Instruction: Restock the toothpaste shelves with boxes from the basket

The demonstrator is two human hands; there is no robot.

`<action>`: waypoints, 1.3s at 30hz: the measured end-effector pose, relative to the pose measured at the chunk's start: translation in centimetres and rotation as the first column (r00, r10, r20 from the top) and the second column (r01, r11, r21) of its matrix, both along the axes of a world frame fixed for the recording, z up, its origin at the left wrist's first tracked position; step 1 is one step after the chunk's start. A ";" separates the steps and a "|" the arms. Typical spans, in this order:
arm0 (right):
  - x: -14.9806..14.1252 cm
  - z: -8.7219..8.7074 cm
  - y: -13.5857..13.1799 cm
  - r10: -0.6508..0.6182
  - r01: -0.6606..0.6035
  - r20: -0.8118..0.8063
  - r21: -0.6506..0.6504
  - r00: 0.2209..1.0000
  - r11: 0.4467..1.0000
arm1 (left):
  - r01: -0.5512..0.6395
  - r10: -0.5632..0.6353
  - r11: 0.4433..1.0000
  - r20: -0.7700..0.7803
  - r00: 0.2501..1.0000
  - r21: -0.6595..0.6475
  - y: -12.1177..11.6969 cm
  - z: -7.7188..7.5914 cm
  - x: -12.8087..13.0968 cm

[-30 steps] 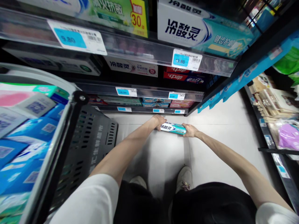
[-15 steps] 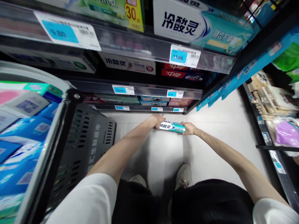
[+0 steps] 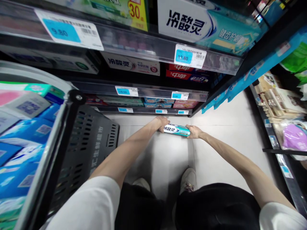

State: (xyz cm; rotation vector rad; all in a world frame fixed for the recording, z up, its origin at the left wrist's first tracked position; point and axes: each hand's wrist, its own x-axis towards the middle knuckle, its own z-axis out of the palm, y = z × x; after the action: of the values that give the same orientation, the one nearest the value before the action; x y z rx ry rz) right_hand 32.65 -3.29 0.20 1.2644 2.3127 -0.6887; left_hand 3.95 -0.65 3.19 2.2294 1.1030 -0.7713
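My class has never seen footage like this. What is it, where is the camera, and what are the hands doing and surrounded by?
There is no machine here: a person works with two bare hands, viewed by one camera worn on the head, looking forward and down. The left hand and right hand hold a white-and-teal box, one at each end, with a pale floor beneath. Ahead, dark shelves carry boxed goods behind price tags. At the person's left, a grey basket with slotted sides holds packages, many of them blue.
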 end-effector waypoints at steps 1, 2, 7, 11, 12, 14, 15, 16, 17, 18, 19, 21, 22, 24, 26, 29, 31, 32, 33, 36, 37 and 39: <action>0.0 0.0 0.0 0.000 0.000 -0.001 -0.001 1.000 1.000 | 0.002 -0.002 1.000 -0.002 1.000 -0.001 0.0 0.1 0.0; 0.0 0.0 0.0 -0.001 0.001 -0.001 -0.002 1.000 1.000 | 0.004 -0.004 1.000 -0.005 1.000 -0.003 0.0 0.1 0.0; 0.0 0.0 0.0 -0.002 0.002 -0.005 -0.006 1.000 1.000 | 0.018 -0.018 1.000 -0.008 1.000 -0.020 0.0 0.3 0.1; -0.1 0.2 0.0 -0.001 0.001 -0.009 -0.010 1.000 1.000 | 0.005 -0.005 1.000 -0.001 1.000 -0.021 0.1 0.1 0.1; -0.1 0.2 0.0 -0.002 0.002 -0.009 -0.010 1.000 1.000 | 0.002 -0.002 1.000 0.000 1.000 -0.021 0.1 0.0 0.1; -0.1 0.3 0.0 -0.003 0.003 -0.006 -0.010 1.000 1.000 | -0.001 0.001 1.000 -0.001 1.000 -0.021 0.1 -0.1 0.1; -0.1 0.3 0.0 -0.004 0.004 -0.005 -0.011 1.000 1.000 | -0.002 0.002 1.000 -0.001 1.000 -0.021 0.1 -0.2 0.1; -0.1 0.3 0.0 -0.004 0.004 -0.004 -0.012 1.000 1.000 | -0.004 0.004 1.000 -0.002 1.000 -0.020 0.2 -0.2 0.1; -0.2 0.3 0.0 -0.004 0.003 -0.003 -0.014 1.000 1.000 | -0.005 0.005 1.000 -0.001 1.000 -0.019 0.2 -0.3 0.1; -0.2 0.3 0.0 -0.003 0.003 -0.003 -0.015 1.000 1.000 | -0.007 0.007 1.000 0.000 1.000 -0.017 0.2 -0.3 0.0; -0.2 0.3 0.0 -0.003 0.003 -0.003 -0.017 1.000 1.000 | -0.009 0.009 1.000 0.001 1.000 -0.016 0.2 -0.3 0.0; -0.2 0.4 0.0 -0.002 0.002 -0.003 -0.018 1.000 1.000 | -0.012 0.012 1.000 0.002 1.000 -0.013 0.2 -0.3 0.0; -0.2 0.4 0.0 -0.002 0.002 -0.003 -0.018 1.000 1.000 | -0.013 0.013 1.000 -0.001 1.000 -0.014 0.2 -0.3 0.0; -0.2 0.4 0.0 -0.002 0.002 -0.002 -0.019 1.000 1.000 | -0.012 0.012 1.000 -0.010 1.000 -0.018 0.2 -0.3 0.0; -0.2 0.4 0.0 -0.002 0.002 0.000 -0.020 1.000 1.000 | -0.008 0.007 1.000 -0.018 1.000 -0.023 0.2 -0.3 0.1; -0.2 0.3 0.0 -0.003 0.003 0.002 -0.022 1.000 1.000 | 0.003 -0.004 1.000 -0.025 1.000 -0.027 0.2 -0.2 0.1; -0.2 0.3 0.0 -0.004 0.004 0.003 -0.023 1.000 1.000 | 0.010 -0.011 1.000 -0.029 1.000 -0.028 0.2 -0.1 0.1; -0.2 0.3 0.0 -0.004 0.004 0.003 -0.025 1.000 1.000 | 0.013 -0.014 1.000 -0.030 0.999 -0.029 0.2 -0.1 0.2; -0.2 0.3 0.0 -0.003 0.003 0.003 -0.026 1.000 1.000 | 0.016 -0.017 0.999 -0.031 0.999 -0.029 0.2 0.0 0.2; -0.3 0.5 0.0 -0.002 0.002 -0.001 -0.030 1.000 1.000 | 0.025 -0.026 0.999 -0.029 0.999 -0.032 0.1 0.3 0.2; -0.3 0.5 0.0 -0.002 0.002 -0.002 -0.030 1.000 1.000 | 0.026 -0.027 0.999 -0.030 0.999 -0.032 0.1 0.4 0.2; -0.3 0.6 0.0 -0.002 0.001 -0.006 -0.031 1.000 1.000 | 0.026 -0.027 0.999 -0.033 0.999 -0.031 0.1 0.5 0.2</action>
State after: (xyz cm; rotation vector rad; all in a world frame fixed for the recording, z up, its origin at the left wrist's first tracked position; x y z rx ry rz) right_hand 32.33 -3.30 0.80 1.2521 2.2971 -0.7264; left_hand 4.18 -0.56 3.66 2.2172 1.0721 -0.8332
